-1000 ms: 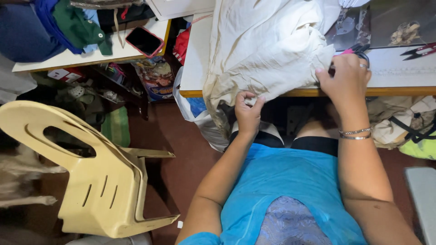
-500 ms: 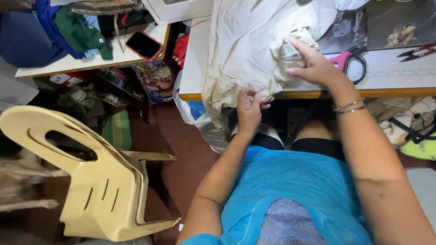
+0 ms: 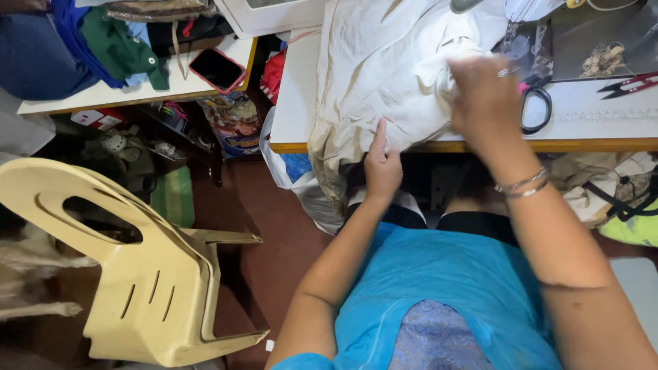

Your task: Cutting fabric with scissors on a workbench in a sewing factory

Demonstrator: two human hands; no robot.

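Observation:
A cream-white cloth [image 3: 384, 75] lies over the white table [image 3: 295, 103] and hangs off its front edge. My left hand [image 3: 382, 170] is at that edge, index finger pointing up along the cloth, the other fingers curled against the hanging part. My right hand [image 3: 485, 96] is blurred with motion, fingers spread on a bunched fold of the cloth. It wears bangles at the wrist. Black-handled scissors with pink trim [image 3: 533, 103] lie just right of that hand.
Red thread snips [image 3: 627, 85] lie far right on the table. A phone in a pink case [image 3: 216, 70] rests on a side table [image 3: 103, 92] with piled clothes. A cream plastic chair [image 3: 130, 267] stands at left. Bags sit under the tables.
My right hand has moved left from the table's front edge near the scissors onto the cloth and bunches it. My left hand's index finger has straightened along the hanging cloth.

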